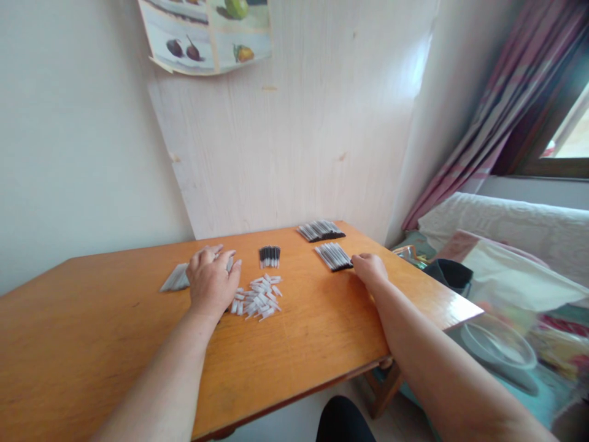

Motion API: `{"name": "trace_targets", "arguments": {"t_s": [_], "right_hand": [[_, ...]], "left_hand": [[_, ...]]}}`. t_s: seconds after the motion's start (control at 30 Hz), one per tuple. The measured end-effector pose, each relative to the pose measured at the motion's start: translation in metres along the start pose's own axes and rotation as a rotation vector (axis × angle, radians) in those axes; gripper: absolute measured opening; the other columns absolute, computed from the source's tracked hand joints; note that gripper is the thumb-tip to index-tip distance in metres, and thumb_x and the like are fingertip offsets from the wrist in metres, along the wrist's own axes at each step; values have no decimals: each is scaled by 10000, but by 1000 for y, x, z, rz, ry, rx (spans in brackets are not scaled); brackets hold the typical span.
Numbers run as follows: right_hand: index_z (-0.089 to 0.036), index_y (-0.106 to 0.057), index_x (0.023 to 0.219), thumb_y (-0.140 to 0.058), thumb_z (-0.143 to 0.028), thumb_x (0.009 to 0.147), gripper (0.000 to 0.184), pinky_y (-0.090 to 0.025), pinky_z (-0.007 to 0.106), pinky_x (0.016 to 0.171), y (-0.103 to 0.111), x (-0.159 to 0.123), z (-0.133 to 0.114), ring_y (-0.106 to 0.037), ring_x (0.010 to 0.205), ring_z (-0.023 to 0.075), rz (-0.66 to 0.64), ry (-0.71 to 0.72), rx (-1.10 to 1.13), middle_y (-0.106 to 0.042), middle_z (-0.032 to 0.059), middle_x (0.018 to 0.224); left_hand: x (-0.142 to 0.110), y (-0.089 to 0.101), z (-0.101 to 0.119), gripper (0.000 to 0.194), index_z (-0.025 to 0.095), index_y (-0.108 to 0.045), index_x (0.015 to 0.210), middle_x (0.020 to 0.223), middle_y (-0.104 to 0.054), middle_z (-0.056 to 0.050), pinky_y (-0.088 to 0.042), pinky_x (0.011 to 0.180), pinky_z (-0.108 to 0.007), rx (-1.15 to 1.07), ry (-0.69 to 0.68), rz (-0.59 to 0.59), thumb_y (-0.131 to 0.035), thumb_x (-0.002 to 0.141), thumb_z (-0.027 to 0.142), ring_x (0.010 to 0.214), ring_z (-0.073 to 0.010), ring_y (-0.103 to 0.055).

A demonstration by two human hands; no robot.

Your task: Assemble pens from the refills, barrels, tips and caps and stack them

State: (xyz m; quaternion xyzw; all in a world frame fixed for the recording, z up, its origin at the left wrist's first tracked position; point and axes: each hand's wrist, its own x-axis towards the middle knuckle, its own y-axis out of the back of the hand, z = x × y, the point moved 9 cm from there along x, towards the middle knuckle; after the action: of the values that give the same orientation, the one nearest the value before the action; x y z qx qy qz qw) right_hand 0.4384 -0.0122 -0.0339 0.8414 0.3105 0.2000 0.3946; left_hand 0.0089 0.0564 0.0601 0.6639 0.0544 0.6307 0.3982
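My right hand (367, 267), at one o'clock, has its fingertips drawn together at the black end of the row of sticks (332, 256); whether they pinch one, I cannot tell. At eleven, my left hand (212, 274) curves beside the clear tubes (173, 279), its grip hidden. I judge this step as handling single pieces; the next move calls for a light pinch

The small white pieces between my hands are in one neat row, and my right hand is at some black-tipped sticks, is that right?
Not quite. The head view shows the small white pieces in a jumbled heap, not a neat row. They lie between your left hand and right hand, and the right hand is at some black-tipped sticks.
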Motion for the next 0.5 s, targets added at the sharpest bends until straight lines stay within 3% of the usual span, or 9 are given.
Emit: {"name": "trace_targets", "arguments": {"t_s": [0.3, 0.5], "right_hand": [[-198, -759, 898, -392, -391, 852, 417, -364, 268, 597, 14, -23, -34, -630, 834, 229, 122, 137, -76, -721, 125, 929], [-201, -745, 839, -408, -374, 858, 379, -316, 271, 572, 13, -44, -75, -607, 772, 215, 116, 336, -66, -710, 101, 848]], "left_hand": [[7, 2, -21, 325, 219, -709, 1044, 1157, -651, -105, -362, 1018, -431, -46, 112, -39, -516, 860, 404, 1125, -281, -531], [9, -8, -64, 307, 215, -722, 991, 1043, -717, -80, -431, 959, -360, -199, 310, -100, -509, 847, 383, 1035, -239, -617]]}}
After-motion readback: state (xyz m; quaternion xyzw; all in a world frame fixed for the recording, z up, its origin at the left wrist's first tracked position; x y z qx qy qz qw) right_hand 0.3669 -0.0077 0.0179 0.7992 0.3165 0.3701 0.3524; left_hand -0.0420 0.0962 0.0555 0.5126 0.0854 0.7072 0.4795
